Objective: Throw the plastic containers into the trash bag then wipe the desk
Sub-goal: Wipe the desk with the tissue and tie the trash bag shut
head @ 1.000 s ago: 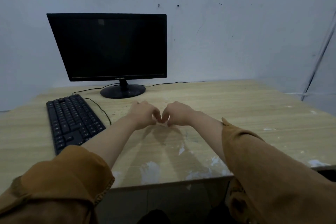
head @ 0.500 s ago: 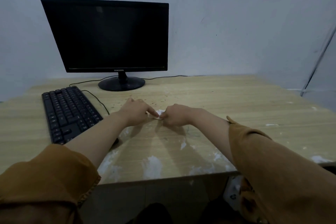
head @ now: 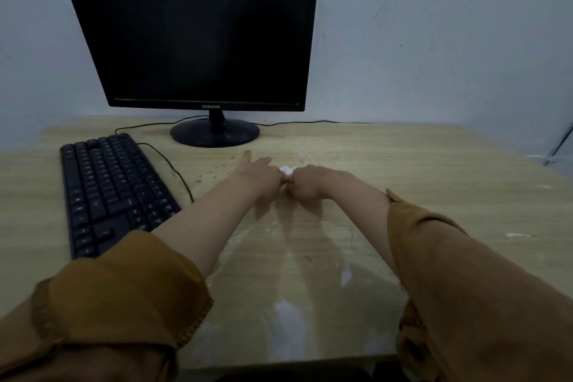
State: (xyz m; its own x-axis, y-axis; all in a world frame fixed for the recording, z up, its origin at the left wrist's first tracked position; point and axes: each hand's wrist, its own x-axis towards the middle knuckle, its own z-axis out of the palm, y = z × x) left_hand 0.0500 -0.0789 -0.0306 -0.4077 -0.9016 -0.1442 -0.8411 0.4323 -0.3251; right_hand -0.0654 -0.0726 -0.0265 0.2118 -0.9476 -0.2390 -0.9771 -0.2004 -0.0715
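Both hands meet knuckle to knuckle over the middle of a wooden desk [head: 434, 170], pinching a small wad of white tissue [head: 286, 170] between them. Left hand [head: 259, 174] grips the wad with thumb and curled fingers while its index finger stretches forward; right hand [head: 307, 181] is closed in a loose fist on the wad's other side. The tissue sits low against the desk surface, though whether it presses on the wood cannot be told. Brown sleeves are pushed up both forearms.

Left of the left hand, near its forearm, lies a black keyboard [head: 108, 192], angled, its near end partly hidden by the left sleeve. Beyond the hands stands a dark monitor [head: 192, 37] on a round base [head: 214, 133], with a thin cable running from the keyboard past the left wrist. Right of the right hand the desk runs bare and wide to its far right edge, marked only by pale smears. Toward the person, between the forearms, white streaks [head: 288, 313] cloud the wood up to the near edge. No plastic containers or trash bag appear in view.
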